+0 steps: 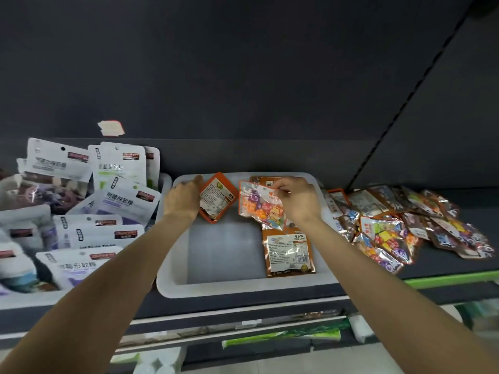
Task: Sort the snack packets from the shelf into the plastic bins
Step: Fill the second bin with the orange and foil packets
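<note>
Left hand (181,197) gripping orange packet (218,197), tilted, over white bin (172,268) at rear left. Right hand (297,197) pinching candy packet (260,209) above flat packet (290,252) in bin. Loose pile (399,225) on shelf (442,263) at right. Left bin (24,299) full of white pouches (124,201).

A single wide-angle head camera looks forward and down, close over the shelf (445,220) and its white bin (172,268); the far edges bend and blur, perhaps from lens distortion.
</note>
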`<state>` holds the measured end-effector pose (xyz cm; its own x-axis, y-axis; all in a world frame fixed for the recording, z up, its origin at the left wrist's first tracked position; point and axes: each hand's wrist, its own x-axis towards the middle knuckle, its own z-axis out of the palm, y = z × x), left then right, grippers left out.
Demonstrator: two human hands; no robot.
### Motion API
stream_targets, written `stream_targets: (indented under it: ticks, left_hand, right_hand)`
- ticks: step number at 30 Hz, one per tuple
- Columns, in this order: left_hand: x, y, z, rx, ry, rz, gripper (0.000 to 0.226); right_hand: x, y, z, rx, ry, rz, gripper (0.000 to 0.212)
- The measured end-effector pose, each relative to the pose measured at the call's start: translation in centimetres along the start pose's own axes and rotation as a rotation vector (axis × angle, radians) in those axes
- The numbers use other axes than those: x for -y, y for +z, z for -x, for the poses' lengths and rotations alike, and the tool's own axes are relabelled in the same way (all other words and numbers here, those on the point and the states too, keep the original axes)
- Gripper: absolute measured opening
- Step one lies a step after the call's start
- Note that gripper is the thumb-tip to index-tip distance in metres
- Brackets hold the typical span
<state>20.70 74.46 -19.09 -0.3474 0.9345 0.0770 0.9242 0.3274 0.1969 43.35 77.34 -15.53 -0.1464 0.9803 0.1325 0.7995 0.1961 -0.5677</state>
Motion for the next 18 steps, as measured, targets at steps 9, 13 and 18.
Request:
stream_targets:
  ticks: [9,13,18]
  left_hand:
    - [1.9,1.1,-0.5,-0.037,0.162,-0.044,0.026]
    - [2.5,1.2,-1.0,-0.042,0.158,0.018,0.03]
    - [3.5,0.2,-1.0,-0.156,0.157,0.302,0.018]
  right_hand:
    - [2.0,2.4,-1.0,0.102,-0.006,-0.052,0.019]
    - [2.7,4.2,-1.4,0.158,-0.022,-0.067,0.018]
    - [4.3,6.8,-2.2,0.174,-0.026,-0.085,0.022]
